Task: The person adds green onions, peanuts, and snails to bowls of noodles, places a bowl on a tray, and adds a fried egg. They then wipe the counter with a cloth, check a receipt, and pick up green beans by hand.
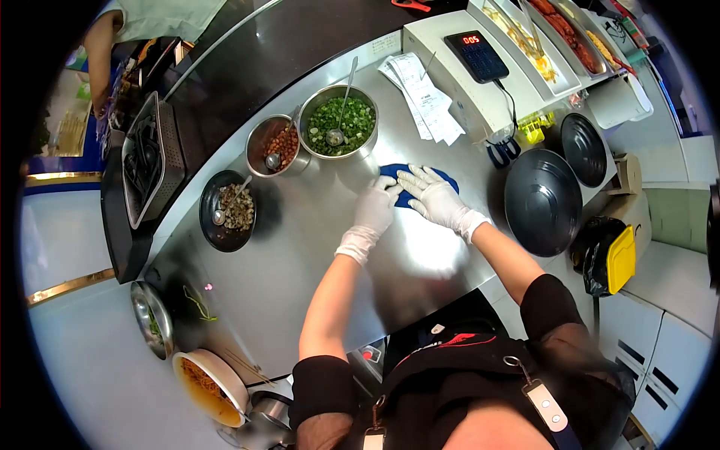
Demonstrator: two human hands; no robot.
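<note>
Both my hands wear thin white gloves and are at a folded blue cloth [405, 198] on the steel counter. My right hand [439, 201] lies flat across the cloth, fingers stretched out and pressing on it. At the cloth's left edge, my left hand [377, 204] has its fingers bent together on the fabric; the fingertips are partly hidden. Just beyond stands a steel pot of chopped green onions [341, 120] with a spoon in it. Beside that is a smaller steel pot of reddish-brown bits [283, 144], also with a spoon.
A black bowl of chopped brown food [237, 206] stands left. Paper slips [426, 97] lie at the back, near a scale display [475, 56]. Black plates [543, 202] sit right. A pot with orange liquid [206, 386] is at lower left. Another person's arm [99, 56] shows far left.
</note>
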